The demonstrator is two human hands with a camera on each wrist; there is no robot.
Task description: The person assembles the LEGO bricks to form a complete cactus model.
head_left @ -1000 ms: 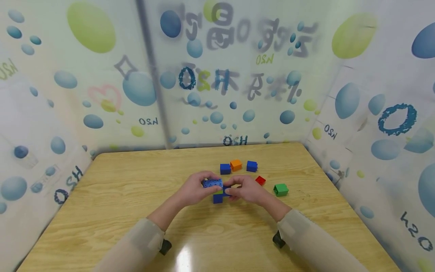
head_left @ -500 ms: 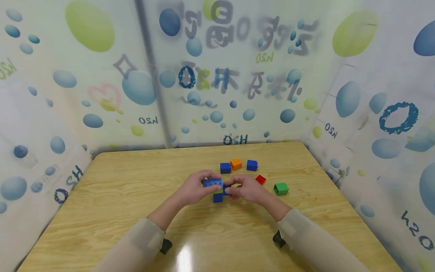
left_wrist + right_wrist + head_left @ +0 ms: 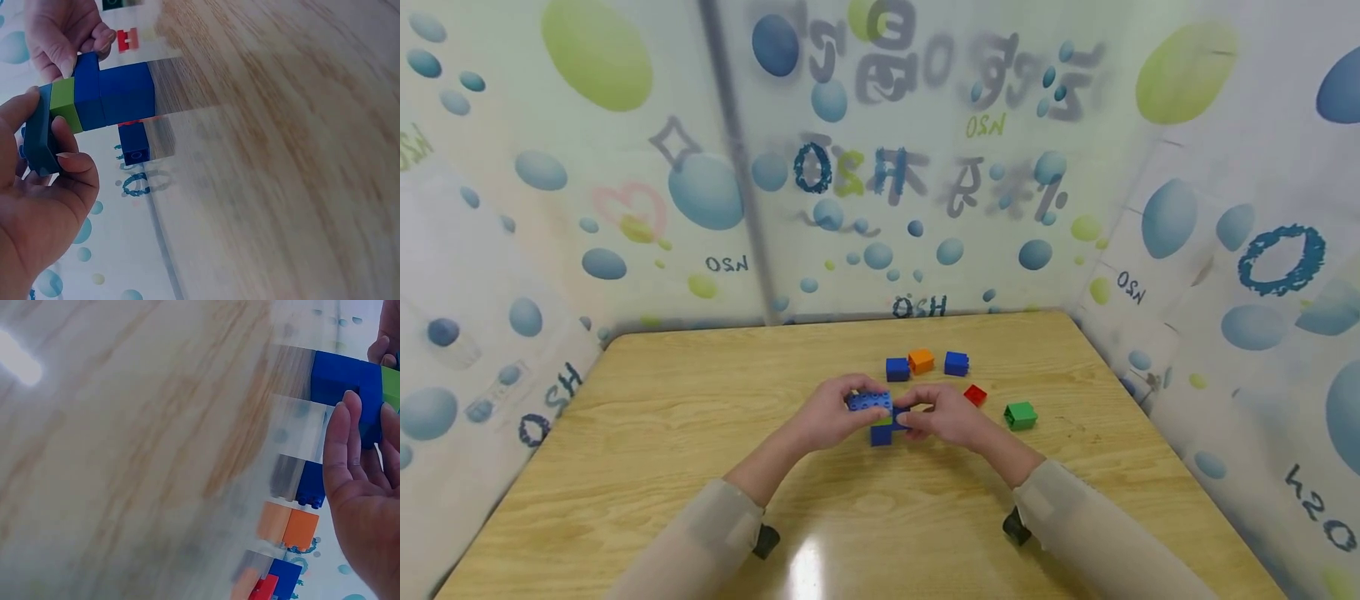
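A stack of toy building bricks stands on the table between the hands. Its lowest piece is a blue brick [image 3: 881, 436]. Above that, a second blue brick [image 3: 87, 90] juts to the right. A light green brick [image 3: 65, 104] follows, and a studded blue brick [image 3: 870, 402] tops the stack, reaching left. My left hand [image 3: 829, 417] holds this top brick, thumb at the near side and fingers behind. The jutting blue brick is pinched at its right end by my right hand [image 3: 951, 417], whose fingers partly hide it in the head view.
Behind the stack lie a blue brick [image 3: 897, 369], an orange brick [image 3: 921, 361] and another blue brick [image 3: 956, 363]. A small red brick [image 3: 975, 395] and a green brick [image 3: 1021, 415] lie to the right on the wooden table [image 3: 700, 450]. Patterned curtains surround the table.
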